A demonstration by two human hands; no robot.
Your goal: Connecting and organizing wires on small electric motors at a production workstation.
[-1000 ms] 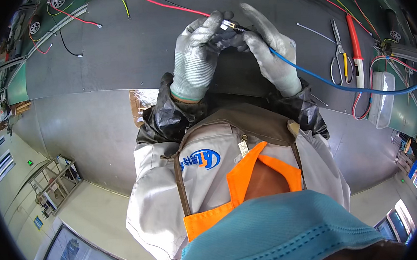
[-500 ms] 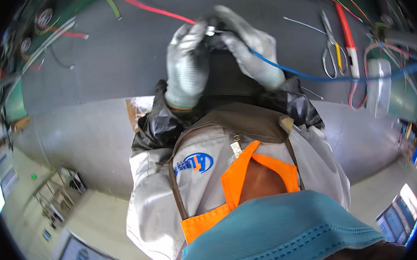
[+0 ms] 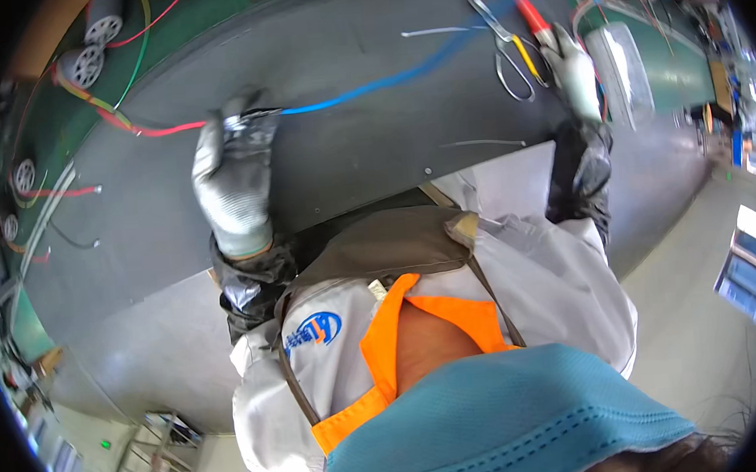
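My left hand (image 3: 234, 180), in a white glove with a dark palm, is closed over the meeting point of a red wire (image 3: 169, 130) and a blue wire (image 3: 350, 93). The glove hides the joint itself. Far to the right, my right hand (image 3: 575, 75) has its fingers on the pale end of a long red stick-like tool (image 3: 521, 0), whose kind I cannot make out. Just left of that hand lies a pair of scissors (image 3: 497, 30) with some yellow on one handle. The blue wire runs up rightward, blurred, behind the scissors.
A clear plastic box (image 3: 625, 74) stands right of my right hand. A white strip (image 3: 441, 31) and a thin pale piece (image 3: 483, 143) lie on the dark bench top (image 3: 363, 149). Wire spools (image 3: 83, 67) and coloured wires sit at the far left.
My hands were together at the bench's middle, both at the wires. The right hand has let go and moved right onto the red tool; the left keeps the wires. The whole view has turned.
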